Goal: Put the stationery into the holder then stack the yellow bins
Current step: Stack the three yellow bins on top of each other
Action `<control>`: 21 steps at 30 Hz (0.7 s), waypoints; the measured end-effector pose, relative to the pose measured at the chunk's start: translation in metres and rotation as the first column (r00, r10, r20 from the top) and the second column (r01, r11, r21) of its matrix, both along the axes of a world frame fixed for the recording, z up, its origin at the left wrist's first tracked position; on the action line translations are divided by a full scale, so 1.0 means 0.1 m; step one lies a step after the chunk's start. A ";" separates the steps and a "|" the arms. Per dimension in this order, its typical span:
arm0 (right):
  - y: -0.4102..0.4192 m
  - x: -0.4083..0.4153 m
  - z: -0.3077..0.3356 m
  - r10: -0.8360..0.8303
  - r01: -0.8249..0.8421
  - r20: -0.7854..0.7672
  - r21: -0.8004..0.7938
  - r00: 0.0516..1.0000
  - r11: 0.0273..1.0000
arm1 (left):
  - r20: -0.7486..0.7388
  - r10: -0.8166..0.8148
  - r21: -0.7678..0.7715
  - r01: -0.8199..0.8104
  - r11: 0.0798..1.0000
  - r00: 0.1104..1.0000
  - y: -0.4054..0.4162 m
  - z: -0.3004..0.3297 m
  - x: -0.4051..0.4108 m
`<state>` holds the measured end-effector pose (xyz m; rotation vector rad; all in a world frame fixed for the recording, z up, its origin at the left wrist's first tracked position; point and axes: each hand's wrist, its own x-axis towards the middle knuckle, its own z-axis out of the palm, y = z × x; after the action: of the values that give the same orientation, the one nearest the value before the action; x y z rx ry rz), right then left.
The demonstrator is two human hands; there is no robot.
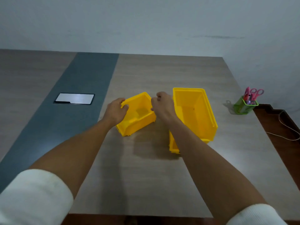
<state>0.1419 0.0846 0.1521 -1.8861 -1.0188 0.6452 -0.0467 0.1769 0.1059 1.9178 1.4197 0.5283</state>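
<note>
A small yellow bin (pixel 138 116) sits tilted at the table's middle. My left hand (pixel 116 111) grips its left rim, thumb inside. My right hand (pixel 163 105) is curled at its right rim, fingers closed on the edge. To the right stands a larger stack of yellow bins (pixel 197 111), nested one in another, with my right forearm crossing its near corner. A green mesh holder (pixel 244 107) at the table's far right edge contains pink-handled scissors (pixel 256 93) and several pens.
A grey stripe runs down the wooden table (pixel 162 184), with a silver cable-port cover (pixel 74 99) set in it. The table's right edge drops to a dark floor where a white cable (pixel 287 127) lies. A pale wall is behind.
</note>
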 end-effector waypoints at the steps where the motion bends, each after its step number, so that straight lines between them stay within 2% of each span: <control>1: 0.09 -0.09 -0.11 -0.006 0.006 0.010 -0.055 1.000 0.998 | -0.021 -0.013 -0.002 0.013 1.000 1.000 0.12 -0.05 -0.06; 5: 0.20 -0.36 -0.46 -0.031 0.044 0.060 -0.233 0.998 0.971 | -0.085 -0.072 -0.038 0.069 0.997 0.994 0.45 -0.26 -0.22; 8: 0.25 -0.51 -0.79 -0.056 0.054 0.003 -0.295 0.998 0.954 | -0.105 -0.102 -0.088 0.093 0.992 0.989 0.67 -0.48 -0.31; 14: 0.26 -0.74 -1.04 -0.078 0.046 -0.083 -0.336 0.993 0.941 | -0.055 -0.071 -0.115 0.065 0.991 0.996 0.74 -0.69 -0.37; 18: 0.30 -0.74 -1.10 -0.066 0.028 -0.120 -0.292 0.991 0.956 | -0.023 0.021 -0.100 -0.023 0.995 1.000 0.68 -0.73 -0.47; 21: 0.31 -0.62 -1.12 -0.039 -0.005 -0.143 -0.296 0.989 0.955 | -0.017 -0.066 -0.144 0.063 0.988 0.998 0.57 -0.86 -0.61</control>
<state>0.0797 0.1156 0.0397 -2.0654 -0.8458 0.9560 -0.1078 0.2341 0.0199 1.8524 1.3657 0.3657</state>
